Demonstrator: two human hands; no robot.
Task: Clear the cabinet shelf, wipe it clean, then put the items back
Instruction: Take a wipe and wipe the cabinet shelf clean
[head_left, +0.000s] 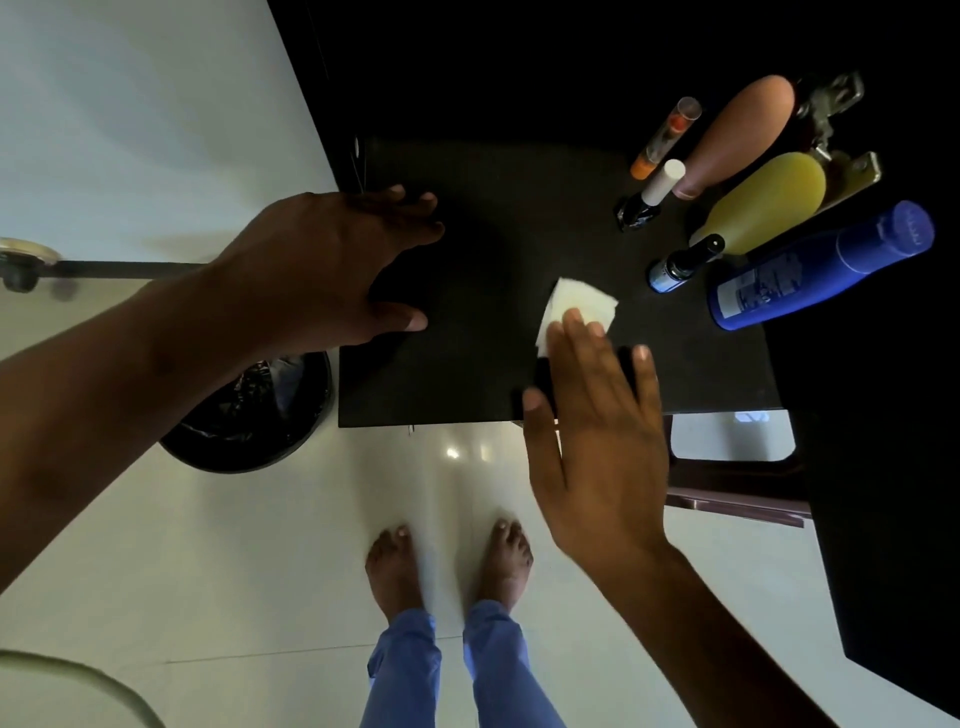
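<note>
Six containers crowd the black shelf's (493, 374) 2 o'clock corner: three large bottles (826, 267), three small ones (649, 200). The right hand (597, 441), fingers spread, presses one white wipe (574, 304) at centre; the left hand (332, 265), spread flat, rests at 10 o'clock. The front edge lies bare.

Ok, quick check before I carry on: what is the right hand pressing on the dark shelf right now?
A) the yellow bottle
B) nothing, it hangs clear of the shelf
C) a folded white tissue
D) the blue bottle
C: the right hand lies flat with its fingertips on the folded white tissue on the dark shelf; the blue bottle and the yellow bottle stand untouched at the right.
</note>
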